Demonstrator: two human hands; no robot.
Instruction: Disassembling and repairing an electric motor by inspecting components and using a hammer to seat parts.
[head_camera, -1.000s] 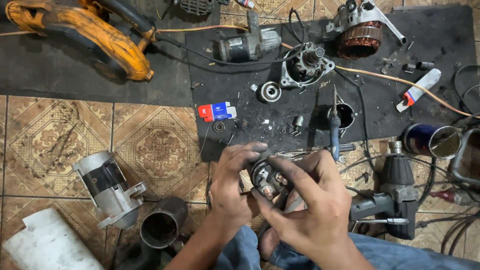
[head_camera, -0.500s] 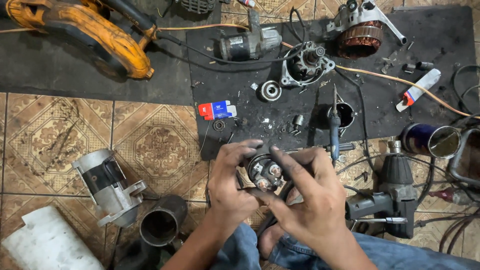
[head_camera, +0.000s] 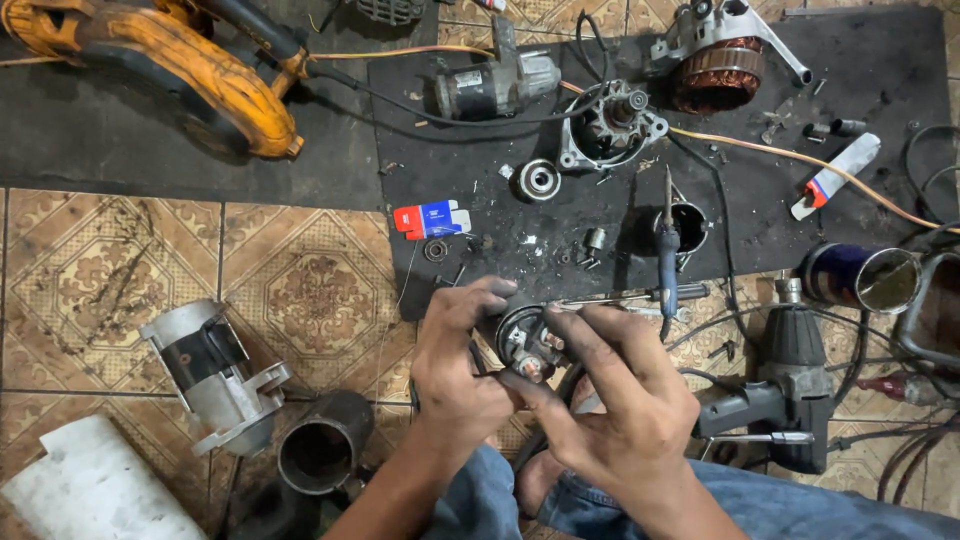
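- Far left, bottom corner: a white cylinder (head_camera: 85, 485) lying on the tiled floor (head_camera: 300, 290), cut off by the frame edge.
- Up at 10 o'clock there's an orange power tool (head_camera: 170, 65) on the dark mat (head_camera: 120, 150).
- A silver starter motor (head_camera: 215, 375) sits at 8 o'clock, tilted, with a dark steel tube (head_camera: 320, 450) just beside it, open end facing up.
- Small red, white and blue box (head_camera: 430, 218) on the black mat (head_camera: 900, 90), a bit above the hands, at 11 o'clock from them.
- Left hand (head_camera: 460, 370) is wrapped around the left side of a round brush holder (head_camera: 525, 340), fingers curled over its top edge.
- The brush holder is held up in both hands, dead centre and slightly low in the frame, over the person's lap.
- Right hand (head_camera: 620, 400) grips it from the right, with fingertips pressed on its face and thumb underneath. So both hands are closed on the same part.
- At 12 o'clock from the hands: a bearing (head_camera: 538, 180), a grey motor (head_camera: 495, 85) and an open end housing (head_camera: 610, 125) on the black mat.
- A blue-handled soldering iron (head_camera: 668, 250) stands just right of the hands, tip pointing up.
- Copper-wound stator (head_camera: 720, 65) at 1 o'clock.
- White tube (head_camera: 835, 175) with a red band further right.
- Black impact wrench (head_camera: 785, 390) at 4 o'clock, and a blue can (head_camera: 860, 278) lying on its side above it.
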